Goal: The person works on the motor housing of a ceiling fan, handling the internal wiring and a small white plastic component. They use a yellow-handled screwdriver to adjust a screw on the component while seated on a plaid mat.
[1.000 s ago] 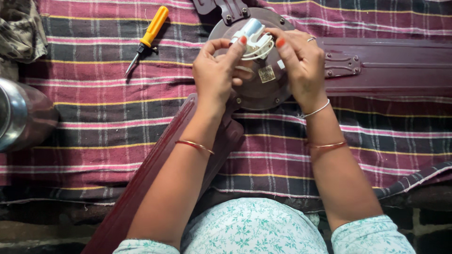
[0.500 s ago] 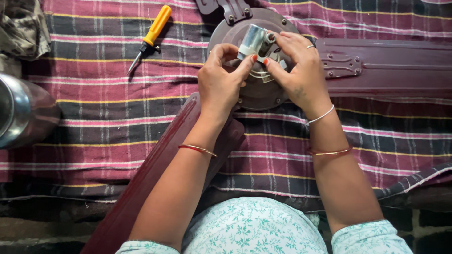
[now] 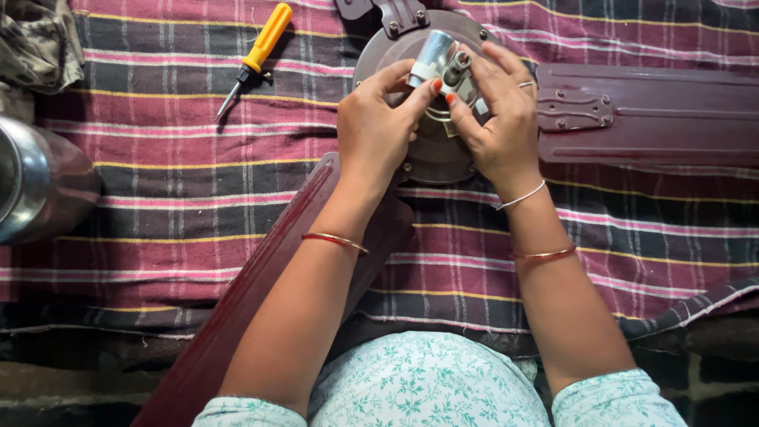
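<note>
A dark maroon ceiling fan lies on a striped cloth, its round motor housing (image 3: pixel 431 154) under my hands. A short silver metal shaft (image 3: pixel 435 55) stands up from the housing's centre. My left hand (image 3: pixel 378 126) pinches the shaft from the left with thumb and forefinger. My right hand (image 3: pixel 494 119) grips a small metal fitting and white wires beside the shaft from the right. One fan blade (image 3: pixel 648 115) runs off to the right. Another blade (image 3: pixel 261 292) slants down to the lower left, under my left forearm.
A yellow-handled screwdriver (image 3: pixel 257 51) lies on the striped cloth (image 3: pixel 158 198) at the upper left. A shiny steel vessel (image 3: pixel 35 190) sits at the left edge, with crumpled fabric (image 3: pixel 35 43) above it. A dark floor shows along the bottom.
The white wires, held up over the shaft a second ago, have come down beside it. Both hands have drawn closer around the shaft and its silver top now shows.
</note>
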